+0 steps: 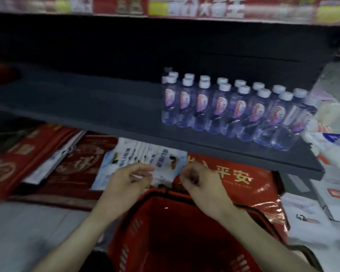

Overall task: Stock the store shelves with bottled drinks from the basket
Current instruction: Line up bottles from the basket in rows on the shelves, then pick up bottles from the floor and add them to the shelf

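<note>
Several clear bottled drinks (234,108) with white caps and pink labels stand in two rows on the right part of the dark shelf (106,107). A red plastic basket (165,232) sits low in the middle, and no bottle shows inside it. My left hand (126,183) hovers over the basket's far left rim with fingers loosely curled, holding nothing. My right hand (200,181) hangs over the far right rim, fingers curled, with nothing visible in it.
Red gift bags (243,185) and printed packets (145,160) lie on the level below the shelf. White plastic-wrapped goods (330,114) crowd the shelf's right end. The shelf's left half holds no bottles. A red banner (185,6) runs along the shelf above.
</note>
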`<state>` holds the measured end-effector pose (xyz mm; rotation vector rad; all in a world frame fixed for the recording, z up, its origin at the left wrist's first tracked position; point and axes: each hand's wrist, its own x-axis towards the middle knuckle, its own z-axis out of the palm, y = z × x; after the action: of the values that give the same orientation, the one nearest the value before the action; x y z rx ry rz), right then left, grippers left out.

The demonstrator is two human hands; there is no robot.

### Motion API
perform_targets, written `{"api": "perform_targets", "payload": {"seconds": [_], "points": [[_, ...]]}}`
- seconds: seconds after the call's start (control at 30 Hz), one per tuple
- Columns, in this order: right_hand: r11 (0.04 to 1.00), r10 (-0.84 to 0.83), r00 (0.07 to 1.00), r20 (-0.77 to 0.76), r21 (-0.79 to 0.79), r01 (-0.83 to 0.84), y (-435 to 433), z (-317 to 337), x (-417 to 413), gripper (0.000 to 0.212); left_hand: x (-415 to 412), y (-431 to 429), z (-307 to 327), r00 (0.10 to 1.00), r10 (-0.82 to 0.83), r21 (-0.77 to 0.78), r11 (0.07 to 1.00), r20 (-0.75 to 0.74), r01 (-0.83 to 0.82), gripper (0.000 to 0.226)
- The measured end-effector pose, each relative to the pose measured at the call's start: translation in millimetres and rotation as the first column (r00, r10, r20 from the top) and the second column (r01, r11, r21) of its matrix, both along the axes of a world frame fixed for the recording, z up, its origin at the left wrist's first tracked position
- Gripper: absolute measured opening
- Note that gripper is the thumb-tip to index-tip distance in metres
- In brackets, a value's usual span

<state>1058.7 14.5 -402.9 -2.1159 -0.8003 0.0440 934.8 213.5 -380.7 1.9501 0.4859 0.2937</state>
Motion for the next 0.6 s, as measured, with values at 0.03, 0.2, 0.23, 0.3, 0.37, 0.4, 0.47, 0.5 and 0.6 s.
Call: {"api": "perform_targets", "payload": {"seconds": [0.03, 0.2, 0.23, 0.3, 0.37, 0.4, 0.47, 0.5, 0.6], "points": [[0.999, 0.048, 0.999, -0.015, -0.019, -0.048, 14, -6, -12, 0.008, -16, 13, -3, 0.999, 0.034, -0.016, 0.999, 0.002, -0.034, 0.020], [0.955, 0.260, 0.960, -0.104, -0.116, -0.271, 92, -32, -71, 0.008, -102, 87, -38, 0.973, 0.231, -0.059, 0.971, 0.002, -0.230, 0.028], [0.939, 0.303, 0.945, -0.125, -0.133, -0.318, 109, -37, -80, 0.010, -121, 100, -46, 0.959, 0.283, -0.095, 0.955, -0.011, -0.282, 0.027], [0.902, 0.377, 0.910, -0.171, -0.157, -0.403, 142, -49, -97, 0.012, -159, 123, -64, 0.915, 0.397, -0.149, 0.903, -0.069, -0.403, 0.022], [0.867, 0.422, 0.883, -0.206, -0.193, -0.460, 172, -62, -112, 0.013, -192, 140, -86, 0.871, 0.469, -0.168, 0.856, -0.143, -0.489, 0.022], [0.850, 0.438, 0.872, -0.219, -0.214, -0.481, 185, -70, -118, 0.013, -206, 147, -98, 0.855, 0.487, -0.180, 0.838, -0.177, -0.515, 0.024], [0.810, 0.461, 0.854, -0.242, -0.277, -0.516, 210, -87, -129, 0.012, -231, 157, -125, 0.827, 0.510, -0.185, 0.812, -0.238, -0.554, 0.023], [0.789, 0.471, 0.847, -0.246, -0.313, -0.529, 220, -97, -132, 0.012, -240, 161, -137, 0.814, 0.515, -0.165, 0.808, -0.266, -0.565, 0.022], [0.680, 0.479, 0.828, -0.291, -0.473, -0.560, 252, -127, -141, 0.015, -260, 170, -173, 0.785, 0.508, -0.016, 0.836, -0.353, -0.549, 0.017]]}}
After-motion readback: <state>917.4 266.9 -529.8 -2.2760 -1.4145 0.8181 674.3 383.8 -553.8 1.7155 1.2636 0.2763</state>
